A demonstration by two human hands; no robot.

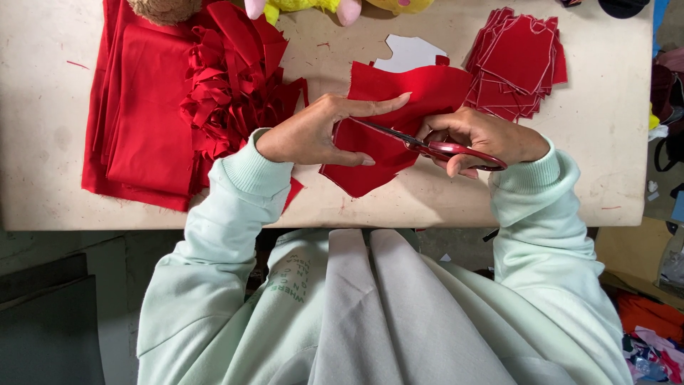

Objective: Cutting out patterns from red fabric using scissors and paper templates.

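Observation:
My left hand grips a piece of red fabric over the table's front edge, thumb on top and fingers below. My right hand holds red-handled scissors, and their blades reach left into the fabric toward my left hand. A white paper template lies partly under the fabric's far side.
A stack of cut red fabric shapes sits at the back right. Folded red cloth and a heap of red scraps lie at the left. Plush toys line the pale table's far edge. Cloth piles lie on the floor at the right.

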